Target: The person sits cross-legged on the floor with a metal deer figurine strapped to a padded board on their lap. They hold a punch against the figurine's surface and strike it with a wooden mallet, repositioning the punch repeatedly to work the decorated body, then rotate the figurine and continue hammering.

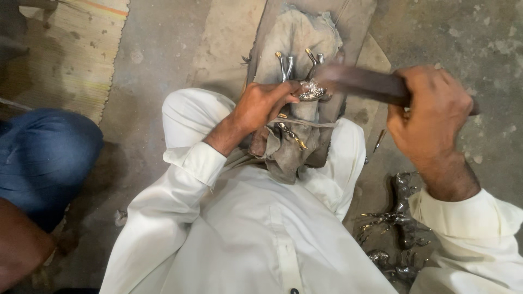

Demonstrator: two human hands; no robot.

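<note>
A small shiny silver metal casting (311,90) was pinched in the left hand (264,104) against a cloth-draped wooden block (297,38); a long dark file (362,83) was gripped tight by the right hand (433,117).

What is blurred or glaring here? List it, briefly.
Head view: the dark tool in the right hand is smeared by motion blur; the metal piece under the left hand glints brightly; the rest is evenly lit, edges bowed by the wide lens.
</note>
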